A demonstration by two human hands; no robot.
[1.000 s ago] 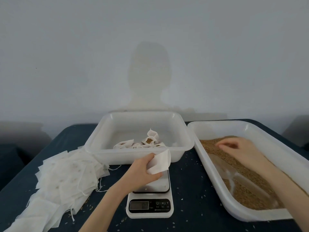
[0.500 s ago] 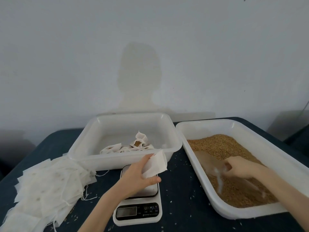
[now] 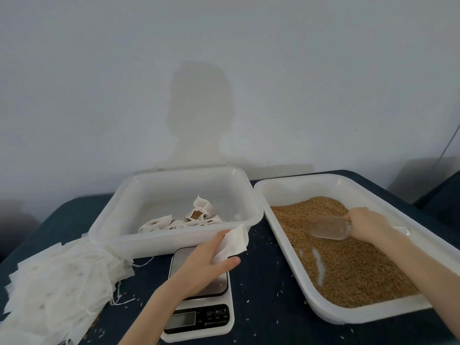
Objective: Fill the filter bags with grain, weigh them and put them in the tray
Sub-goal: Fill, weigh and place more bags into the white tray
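Observation:
My left hand (image 3: 211,260) grips an empty white filter bag (image 3: 234,241) above the small white kitchen scale (image 3: 199,312). My right hand (image 3: 368,224) holds a clear plastic scoop (image 3: 328,226) by its handle, lifted just over the brown grain (image 3: 348,265) in the white tray on the right (image 3: 286,250). Behind the scale stands a second white tray (image 3: 119,212) with a few filled filter bags (image 3: 189,217) lying in it.
A loose heap of empty filter bags (image 3: 57,287) with strings covers the table's left side. The dark blue tabletop (image 3: 266,295) between scale and grain tray carries scattered grains. A pale wall rises right behind the trays.
My right hand dropped from above the grain, took hold of the scoop and lifted it out of the grain. My left hand kept the bag over the scale.

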